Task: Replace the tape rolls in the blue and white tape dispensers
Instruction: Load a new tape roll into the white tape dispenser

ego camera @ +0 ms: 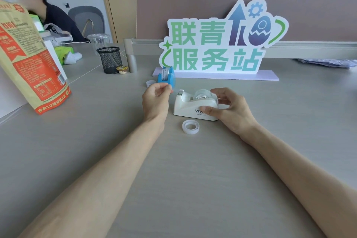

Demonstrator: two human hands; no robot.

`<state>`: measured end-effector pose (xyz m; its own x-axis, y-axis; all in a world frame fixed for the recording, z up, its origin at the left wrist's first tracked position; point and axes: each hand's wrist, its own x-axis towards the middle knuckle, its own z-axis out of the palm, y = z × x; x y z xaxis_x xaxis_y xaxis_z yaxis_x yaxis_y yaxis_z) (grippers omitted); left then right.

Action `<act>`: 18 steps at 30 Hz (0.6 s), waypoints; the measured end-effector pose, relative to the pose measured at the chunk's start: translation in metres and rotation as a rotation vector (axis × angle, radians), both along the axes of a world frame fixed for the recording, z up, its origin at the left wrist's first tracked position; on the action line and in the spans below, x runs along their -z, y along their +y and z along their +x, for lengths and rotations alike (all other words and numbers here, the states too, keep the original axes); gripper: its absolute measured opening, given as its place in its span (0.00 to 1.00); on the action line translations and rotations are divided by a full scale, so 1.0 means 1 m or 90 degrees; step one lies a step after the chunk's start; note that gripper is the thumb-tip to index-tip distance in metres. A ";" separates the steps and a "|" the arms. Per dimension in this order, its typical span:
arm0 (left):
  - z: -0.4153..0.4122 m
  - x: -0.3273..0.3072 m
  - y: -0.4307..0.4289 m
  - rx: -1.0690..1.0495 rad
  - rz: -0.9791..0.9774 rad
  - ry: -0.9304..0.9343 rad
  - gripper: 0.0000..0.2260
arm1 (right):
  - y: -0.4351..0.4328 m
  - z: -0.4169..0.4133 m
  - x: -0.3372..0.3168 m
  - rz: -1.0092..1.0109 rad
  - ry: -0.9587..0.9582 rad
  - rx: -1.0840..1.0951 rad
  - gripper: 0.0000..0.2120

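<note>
Nearest us on the worktop, a clear tape roll lies flat just in front of the white dispenser. Our right hand grips that dispenser's right end, thumb on its front side and fingers curled over the roll seated in it. Left of the white dispenser our left hand hovers, its fingers pinched together on something we cannot make out. Just behind the left hand stands the blue dispenser with a printed roll inside, a small empty core beside it. Beyond the white dispenser rises a lettered sign.
</note>
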<state>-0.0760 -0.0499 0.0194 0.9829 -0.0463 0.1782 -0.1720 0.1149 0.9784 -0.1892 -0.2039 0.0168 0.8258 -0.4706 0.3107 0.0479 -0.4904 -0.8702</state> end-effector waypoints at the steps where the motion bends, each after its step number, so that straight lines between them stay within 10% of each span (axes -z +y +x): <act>1: 0.001 0.001 -0.001 -0.005 0.002 0.000 0.03 | 0.000 0.000 0.000 0.001 0.000 0.000 0.28; 18: 0.001 0.005 0.001 -0.013 0.212 -0.033 0.08 | 0.000 -0.001 0.000 0.010 0.001 -0.008 0.26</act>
<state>-0.0753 -0.0493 0.0143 0.9741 -0.0913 0.2066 -0.2218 -0.2141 0.9513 -0.1897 -0.2035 0.0171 0.8326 -0.4644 0.3019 0.0525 -0.4763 -0.8777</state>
